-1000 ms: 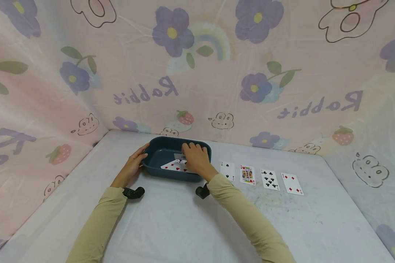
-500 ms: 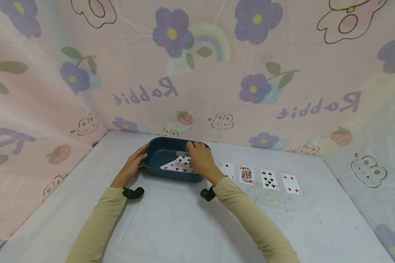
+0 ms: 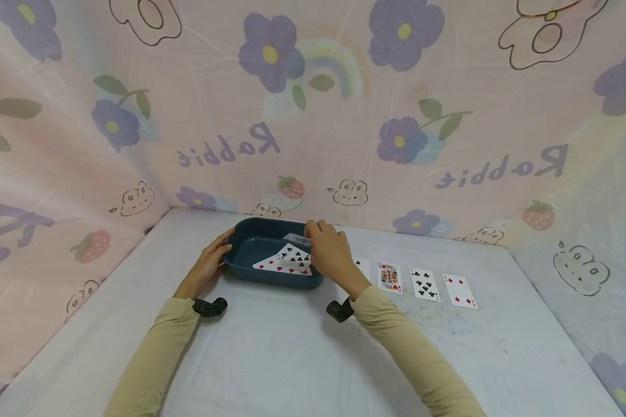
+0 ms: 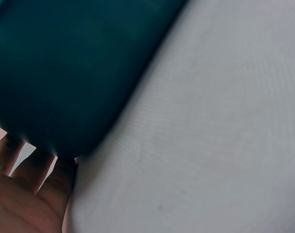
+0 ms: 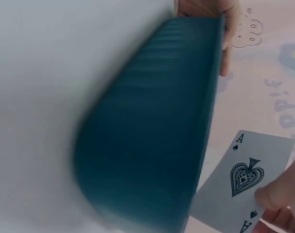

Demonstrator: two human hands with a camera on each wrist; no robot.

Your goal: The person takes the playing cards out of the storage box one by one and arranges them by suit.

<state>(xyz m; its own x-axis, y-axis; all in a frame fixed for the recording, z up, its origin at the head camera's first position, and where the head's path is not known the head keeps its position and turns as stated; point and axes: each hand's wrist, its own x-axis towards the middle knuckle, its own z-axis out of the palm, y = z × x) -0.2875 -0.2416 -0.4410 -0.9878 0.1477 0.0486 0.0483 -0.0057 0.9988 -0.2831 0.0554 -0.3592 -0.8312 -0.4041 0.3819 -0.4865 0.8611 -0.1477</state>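
A dark blue plastic basin (image 3: 271,279) stands on the table toward the back. My left hand (image 3: 204,267) grips its left end, the thumb near the rim. Over the basin's right end, my right hand (image 3: 334,253) pinches an ace of spades (image 5: 245,178) between thumb and fingers. The ace looks thin and tilted in the head view. Inside the basin lie overlapping playing cards, a clubs card (image 3: 295,255) above red-suit cards (image 3: 277,267). Part of this pile is hidden by my right hand.
Right of the basin, face-up cards lie in a row: a two of spades (image 3: 363,264) partly covered by my right hand, a king of hearts (image 3: 389,277), a seven of clubs (image 3: 425,284) and a four of diamonds (image 3: 460,291). A printed cloth wall (image 3: 313,145) closes the back.
My right hand has moved right and slightly up with the ace of spades, uncovering more of the clubs card and covering part of the two of spades. The left hand stays on the basin.
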